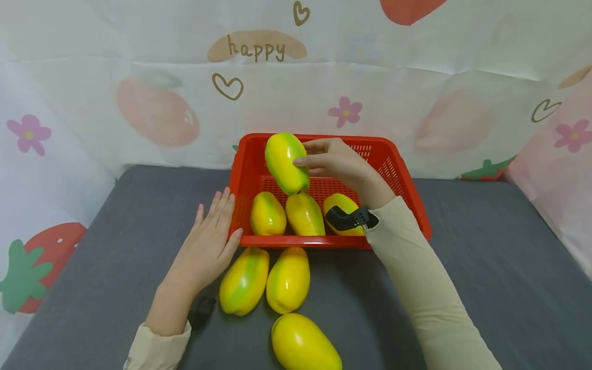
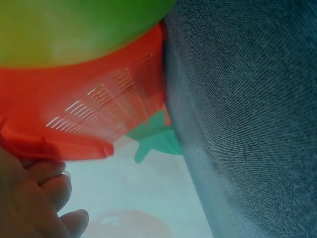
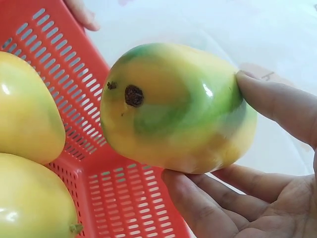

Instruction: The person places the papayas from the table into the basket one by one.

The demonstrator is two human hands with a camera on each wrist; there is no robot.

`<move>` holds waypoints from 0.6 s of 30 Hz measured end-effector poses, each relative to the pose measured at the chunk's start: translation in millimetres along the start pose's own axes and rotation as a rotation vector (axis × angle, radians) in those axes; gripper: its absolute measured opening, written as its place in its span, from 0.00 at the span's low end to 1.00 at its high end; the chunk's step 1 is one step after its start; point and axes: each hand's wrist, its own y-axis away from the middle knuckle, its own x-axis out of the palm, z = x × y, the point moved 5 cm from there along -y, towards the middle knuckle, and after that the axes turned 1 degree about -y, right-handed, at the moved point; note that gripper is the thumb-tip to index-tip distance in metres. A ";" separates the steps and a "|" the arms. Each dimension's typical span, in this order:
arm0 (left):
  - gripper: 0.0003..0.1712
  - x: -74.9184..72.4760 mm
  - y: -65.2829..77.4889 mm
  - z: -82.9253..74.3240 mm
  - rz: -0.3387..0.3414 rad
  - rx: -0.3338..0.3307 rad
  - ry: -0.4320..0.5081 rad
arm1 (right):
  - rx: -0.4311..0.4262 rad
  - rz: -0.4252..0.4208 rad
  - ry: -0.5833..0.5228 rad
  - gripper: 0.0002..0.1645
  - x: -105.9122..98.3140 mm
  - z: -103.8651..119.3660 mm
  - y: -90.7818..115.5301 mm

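Observation:
My right hand (image 1: 339,163) holds a yellow-green papaya (image 1: 285,162) over the back left part of a red plastic basket (image 1: 307,241). Thumb and fingers pinch it from opposite sides; the right wrist view shows the dark stem mark on the held papaya (image 3: 168,114). Inside the basket's front half lie three more: a left papaya (image 1: 267,213), a middle papaya (image 1: 305,215) and a right papaya (image 1: 341,205), partly hidden by the wrist strap. My left hand (image 1: 208,246) rests with straight fingers against the basket's left side, at the front corner.
Two papayas, one on the left (image 1: 244,282) and one on the right (image 1: 289,280), lie against the basket's front on the grey cloth-covered table (image 1: 115,288). A third papaya (image 1: 305,343) lies nearer to me. Behind the basket hangs a printed white curtain (image 1: 287,97).

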 end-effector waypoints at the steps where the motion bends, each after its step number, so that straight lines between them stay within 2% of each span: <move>1: 0.39 -0.2 0.2 0.0 0.001 0.000 0.002 | 0.007 -0.001 -0.007 0.32 0.9 -0.6 -2.1; 18: 0.39 -0.3 0.5 0.4 0.009 0.003 0.002 | 0.119 -0.059 0.016 0.30 5.9 -12.6 -41.1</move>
